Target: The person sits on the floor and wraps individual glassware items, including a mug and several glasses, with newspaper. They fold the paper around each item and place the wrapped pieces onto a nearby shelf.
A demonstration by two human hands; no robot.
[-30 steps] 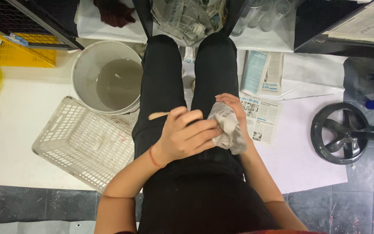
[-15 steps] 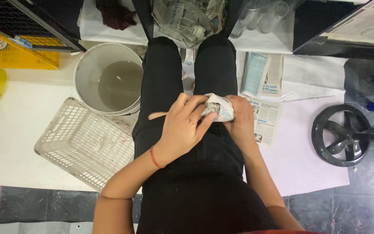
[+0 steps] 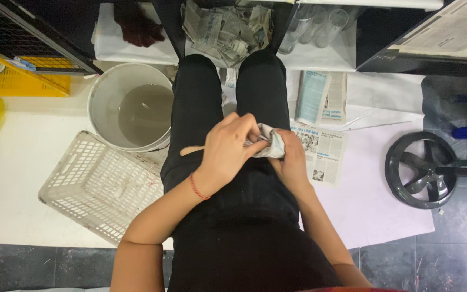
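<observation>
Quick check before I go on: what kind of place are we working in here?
Likely a makeshift floor workstation for wrapping or packing glassware: a pile of crumpled newspaper ahead, clear drinking glasses beside it, and a white bucket of cloudy water. Both hands press a newspaper wad.

Single view only, so no shared region with another camera. Head-worn camera, looking nearly straight down over the seated person's lap, close range: forearms enter from 6 o'clock. Black-trousered legs (image 3: 228, 92) run from centre toward 12 o'clock. Frame reaches the white round plastic bucket of murky water (image 3: 131, 108) at 10 o'clock, the white perforated plastic basket (image 3: 98, 186) at 8 o'clock, the black round wheel-like base (image 3: 420, 170) at 3 o'clock and the pile of crumpled newspaper (image 3: 225, 27) at 12 o'clock. Dark tiled floor (image 3: 449, 254) shows at 5 o'clock.
</observation>
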